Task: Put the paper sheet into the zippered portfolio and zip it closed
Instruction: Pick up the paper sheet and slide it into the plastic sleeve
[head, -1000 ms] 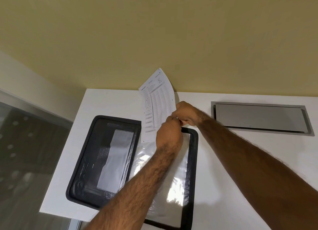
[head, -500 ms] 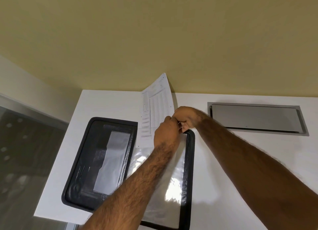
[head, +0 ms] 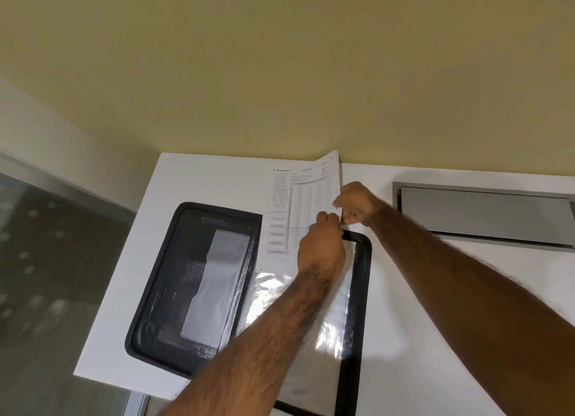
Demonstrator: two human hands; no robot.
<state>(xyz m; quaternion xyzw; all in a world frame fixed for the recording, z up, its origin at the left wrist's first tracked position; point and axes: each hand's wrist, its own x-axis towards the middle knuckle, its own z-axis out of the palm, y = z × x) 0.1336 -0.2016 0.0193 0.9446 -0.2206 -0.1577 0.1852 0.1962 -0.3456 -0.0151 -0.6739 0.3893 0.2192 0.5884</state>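
Observation:
The black zippered portfolio (head: pixel 193 288) lies open flat on the white table (head: pixel 420 337), with a shiny clear plastic sleeve (head: pixel 329 331) on its right half. A printed paper sheet (head: pixel 298 204) lies across the top of the sleeve and reaches to the wall, its far right corner curled up. My left hand (head: pixel 322 250) pinches the sheet's right edge at the sleeve's top. My right hand (head: pixel 357 202) pinches the same edge just beyond it. How far the sheet's lower end sits inside the sleeve I cannot tell.
A grey metal cable hatch (head: pixel 485 214) is set into the table at the right rear. A yellow wall (head: pixel 280 73) stands right behind the table. The table's left edge drops off to a dark floor (head: pixel 46 260).
The sheet has gone from standing upright in my hands to lying nearly flat, lowered toward the sleeve. Both hands stay pinched at its right edge.

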